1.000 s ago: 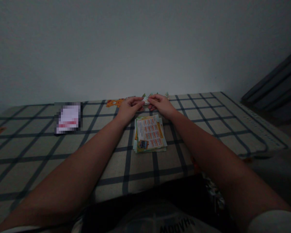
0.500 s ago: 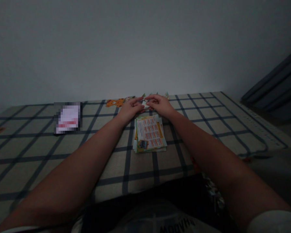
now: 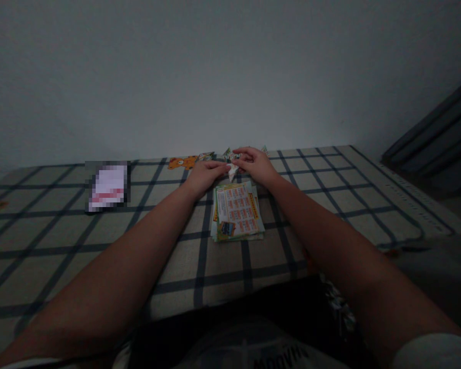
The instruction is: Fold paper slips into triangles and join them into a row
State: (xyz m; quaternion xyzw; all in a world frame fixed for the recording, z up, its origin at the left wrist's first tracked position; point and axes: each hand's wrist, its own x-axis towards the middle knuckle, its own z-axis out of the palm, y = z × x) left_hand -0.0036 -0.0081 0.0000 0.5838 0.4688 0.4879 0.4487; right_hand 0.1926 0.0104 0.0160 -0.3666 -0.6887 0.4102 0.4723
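Between my fingertips is a small piece of folded paper (image 3: 232, 173), pale with printed marks, its pointed end hanging toward me. My left hand (image 3: 207, 176) pinches it from the left side. From the right, my right hand (image 3: 255, 164) grips it between thumb and fingers. Just below my hands lies a stack of printed paper sheets (image 3: 238, 211), white with red, yellow and green print. Several small folded paper pieces (image 3: 205, 156) sit along the wall behind my hands, some partly hidden by them.
A checked cloth (image 3: 176, 264) with bear patterns covers the table. On the left lies a phone-like object (image 3: 109, 187), blurred by pixels. A pale wall (image 3: 230, 77) rises directly behind the table. Dark folded fabric (image 3: 438, 133) hangs at the right.
The folded paper has turned, and its pointed end now hangs lower between my hands. My left fingers have straightened and drawn closer together. The stack has stayed put.
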